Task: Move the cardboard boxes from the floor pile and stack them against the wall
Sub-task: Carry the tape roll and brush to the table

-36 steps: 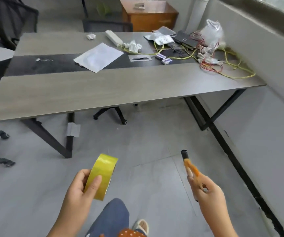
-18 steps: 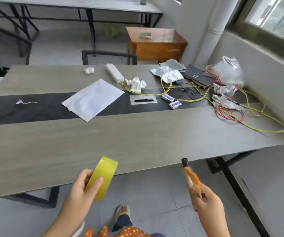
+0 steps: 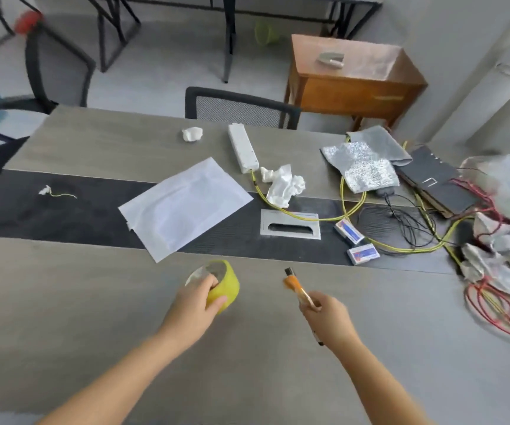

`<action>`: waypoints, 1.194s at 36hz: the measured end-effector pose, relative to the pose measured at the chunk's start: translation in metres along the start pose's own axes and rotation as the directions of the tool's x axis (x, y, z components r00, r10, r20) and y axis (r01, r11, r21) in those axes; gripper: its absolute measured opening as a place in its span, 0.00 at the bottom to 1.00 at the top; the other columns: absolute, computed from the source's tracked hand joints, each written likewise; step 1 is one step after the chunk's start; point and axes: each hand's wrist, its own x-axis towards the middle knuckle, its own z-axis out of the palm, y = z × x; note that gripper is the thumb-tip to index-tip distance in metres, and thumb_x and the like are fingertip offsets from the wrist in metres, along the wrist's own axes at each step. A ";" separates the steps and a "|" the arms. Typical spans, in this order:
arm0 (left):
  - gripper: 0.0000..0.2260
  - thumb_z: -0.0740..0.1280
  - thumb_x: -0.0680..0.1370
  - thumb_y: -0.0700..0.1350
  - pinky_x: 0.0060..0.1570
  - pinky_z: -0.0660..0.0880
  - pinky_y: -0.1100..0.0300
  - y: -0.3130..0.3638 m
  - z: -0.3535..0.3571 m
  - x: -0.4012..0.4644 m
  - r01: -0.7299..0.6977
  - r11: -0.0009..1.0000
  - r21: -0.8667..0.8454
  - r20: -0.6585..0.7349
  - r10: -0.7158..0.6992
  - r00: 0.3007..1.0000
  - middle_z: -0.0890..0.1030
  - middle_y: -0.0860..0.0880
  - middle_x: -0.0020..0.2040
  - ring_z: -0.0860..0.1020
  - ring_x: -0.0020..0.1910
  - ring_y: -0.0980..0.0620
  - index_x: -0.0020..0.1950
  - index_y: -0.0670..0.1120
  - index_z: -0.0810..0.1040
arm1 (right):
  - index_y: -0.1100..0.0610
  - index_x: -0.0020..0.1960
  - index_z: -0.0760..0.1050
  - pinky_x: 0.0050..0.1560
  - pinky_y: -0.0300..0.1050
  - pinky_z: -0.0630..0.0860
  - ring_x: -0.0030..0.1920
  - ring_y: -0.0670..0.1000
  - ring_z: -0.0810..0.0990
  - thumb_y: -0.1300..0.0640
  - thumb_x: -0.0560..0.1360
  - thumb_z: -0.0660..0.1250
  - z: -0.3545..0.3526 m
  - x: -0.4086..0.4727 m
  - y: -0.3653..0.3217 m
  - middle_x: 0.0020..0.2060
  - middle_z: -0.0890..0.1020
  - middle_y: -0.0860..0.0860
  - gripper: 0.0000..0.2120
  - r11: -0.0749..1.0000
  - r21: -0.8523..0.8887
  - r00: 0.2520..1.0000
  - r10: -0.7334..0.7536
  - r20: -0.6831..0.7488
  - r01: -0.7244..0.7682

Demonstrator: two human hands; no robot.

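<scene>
The left hand [image 3: 197,302] is gripping a yellow tape roll [image 3: 221,283] over the near table [image 3: 94,317]; the right hand [image 3: 327,314] is pinching an orange cutter [image 3: 296,286]; 0 cardboard boxes are showing, so stacking progress cannot be judged

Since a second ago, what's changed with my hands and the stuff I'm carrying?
Both hands have come forward from over the floor to above the table. The left hand has tipped the yellow tape roll so its hole faces up. The right hand still grips the orange cutter. Nothing was let go; the table clutter looks unmoved.
</scene>
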 end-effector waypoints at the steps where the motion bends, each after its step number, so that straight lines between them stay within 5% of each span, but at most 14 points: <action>1: 0.07 0.65 0.78 0.48 0.42 0.67 0.54 -0.001 0.004 0.013 0.000 0.999 0.038 -0.019 0.000 1.000 0.73 0.50 0.44 0.70 0.44 0.48 0.46 0.48 0.69 | 0.50 0.39 0.73 0.31 0.42 0.71 0.30 0.51 0.72 0.58 0.76 0.62 -0.001 0.016 -0.005 0.31 0.75 0.48 0.08 1.000 -0.020 1.000 0.000 0.007 0.000; 4: 0.07 0.65 0.79 0.46 0.42 0.63 0.54 0.001 0.014 0.045 -0.016 0.987 0.160 -0.064 0.026 0.998 0.74 0.49 0.45 0.69 0.46 0.47 0.46 0.44 0.70 | 0.54 0.51 0.77 0.38 0.47 0.74 0.40 0.55 0.76 0.59 0.76 0.59 0.000 0.054 -0.014 0.43 0.79 0.53 0.09 0.992 -0.124 1.000 -0.006 0.015 0.008; 8: 0.07 0.67 0.78 0.44 0.46 0.63 0.54 0.002 0.026 0.067 -0.060 0.957 0.284 -0.021 0.069 0.997 0.78 0.45 0.48 0.74 0.49 0.43 0.47 0.40 0.74 | 0.51 0.64 0.72 0.43 0.45 0.71 0.52 0.56 0.77 0.59 0.79 0.56 0.002 0.083 -0.016 0.58 0.72 0.54 0.15 0.952 -0.305 1.000 -0.018 0.020 0.024; 12: 0.18 0.82 0.61 0.44 0.38 0.71 0.59 -0.008 0.039 0.068 -0.172 0.874 0.454 0.017 0.185 0.983 0.76 0.52 0.33 0.77 0.33 0.48 0.35 0.47 0.72 | 0.52 0.66 0.70 0.42 0.46 0.71 0.50 0.58 0.78 0.61 0.79 0.55 0.006 0.090 -0.011 0.60 0.69 0.53 0.17 0.934 -0.357 1.000 0.005 0.007 -0.002; 16: 0.21 0.84 0.54 0.47 0.38 0.65 0.62 -0.018 0.050 0.063 -0.175 0.850 0.496 0.038 0.181 0.983 0.74 0.55 0.31 0.75 0.29 0.51 0.34 0.49 0.73 | 0.53 0.65 0.71 0.40 0.46 0.69 0.46 0.58 0.77 0.61 0.79 0.55 0.009 0.089 -0.008 0.60 0.68 0.53 0.17 0.949 -0.316 1.000 -0.002 -0.011 -0.002; 19: 0.18 0.82 0.60 0.46 0.41 0.62 0.59 -0.021 0.050 0.059 -0.236 0.887 0.396 0.001 0.257 0.967 0.75 0.52 0.34 0.75 0.33 0.49 0.39 0.47 0.74 | 0.54 0.66 0.69 0.41 0.46 0.71 0.44 0.57 0.75 0.58 0.79 0.59 0.007 0.088 -0.010 0.61 0.67 0.54 0.16 0.981 -0.196 0.999 -0.001 -0.045 -0.008; 21: 0.14 0.70 0.73 0.52 0.48 0.64 0.59 -0.023 0.043 0.053 -0.258 0.913 0.317 -0.078 0.296 0.952 0.78 0.48 0.42 0.73 0.43 0.49 0.50 0.45 0.73 | 0.54 0.67 0.68 0.43 0.45 0.70 0.49 0.57 0.76 0.53 0.78 0.63 0.005 0.086 -0.013 0.62 0.67 0.54 0.18 0.993 -0.119 0.997 -0.033 -0.071 0.024; 24: 0.26 0.50 0.80 0.62 0.65 0.60 0.46 -0.035 0.033 0.031 -0.055 0.965 0.258 -0.207 0.111 0.972 0.76 0.42 0.59 0.69 0.58 0.46 0.64 0.43 0.68 | 0.52 0.68 0.68 0.47 0.45 0.71 0.56 0.55 0.74 0.52 0.78 0.63 0.011 0.077 -0.020 0.62 0.68 0.53 0.19 0.995 -0.069 0.992 -0.083 -0.098 0.077; 28: 0.33 0.42 0.79 0.66 0.61 0.65 0.32 -0.071 0.038 -0.013 0.221 0.919 0.327 -0.095 -0.201 0.975 0.73 0.39 0.65 0.68 0.63 0.42 0.67 0.42 0.67 | 0.46 0.71 0.67 0.50 0.46 0.70 0.63 0.55 0.69 0.56 0.78 0.59 0.033 0.063 -0.023 0.61 0.70 0.53 0.21 0.984 -0.147 0.993 -0.111 -0.050 0.103; 31: 0.31 0.40 0.80 0.64 0.67 0.55 0.39 -0.091 0.046 -0.031 0.230 0.876 0.424 0.021 -0.264 0.964 0.72 0.41 0.68 0.63 0.69 0.45 0.68 0.44 0.67 | 0.47 0.73 0.63 0.47 0.42 0.64 0.67 0.55 0.64 0.60 0.78 0.57 0.048 0.057 -0.024 0.65 0.67 0.53 0.24 0.976 -0.207 0.997 -0.071 0.004 0.070; 35: 0.31 0.40 0.80 0.63 0.69 0.45 0.48 -0.092 0.042 -0.029 0.248 0.858 0.449 0.042 -0.297 0.954 0.72 0.42 0.69 0.61 0.70 0.45 0.69 0.45 0.67 | 0.51 0.74 0.62 0.54 0.44 0.69 0.66 0.55 0.65 0.65 0.77 0.54 0.064 0.055 -0.022 0.62 0.67 0.54 0.26 0.986 -0.156 0.998 -0.067 0.009 0.068; 43: 0.28 0.54 0.74 0.60 0.64 0.54 0.40 -0.096 0.042 -0.027 0.204 0.857 0.472 0.058 -0.261 0.964 0.74 0.41 0.68 0.62 0.69 0.46 0.68 0.45 0.70 | 0.52 0.73 0.61 0.61 0.49 0.67 0.66 0.55 0.64 0.61 0.78 0.57 0.071 0.048 -0.028 0.65 0.67 0.54 0.24 0.943 -0.329 0.997 -0.072 -0.032 0.058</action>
